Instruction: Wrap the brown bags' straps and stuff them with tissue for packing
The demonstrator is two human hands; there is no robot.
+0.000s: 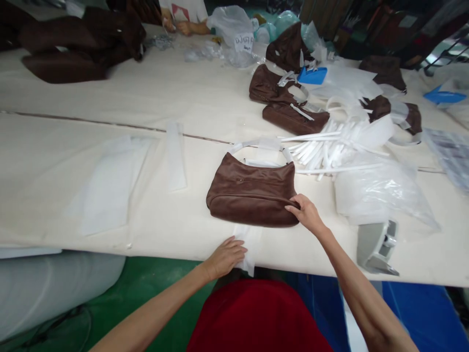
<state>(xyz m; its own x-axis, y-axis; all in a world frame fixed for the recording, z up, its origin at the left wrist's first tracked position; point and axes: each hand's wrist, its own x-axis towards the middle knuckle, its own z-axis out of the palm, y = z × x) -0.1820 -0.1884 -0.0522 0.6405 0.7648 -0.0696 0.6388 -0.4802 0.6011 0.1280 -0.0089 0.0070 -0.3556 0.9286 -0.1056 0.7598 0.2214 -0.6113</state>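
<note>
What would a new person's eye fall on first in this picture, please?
A brown suede-like handbag near the front edge of the cream table catches the eye, the right hand touching it and the left hand on a white strip below it. To its right lies a heap of long white plastic strips.
</note>
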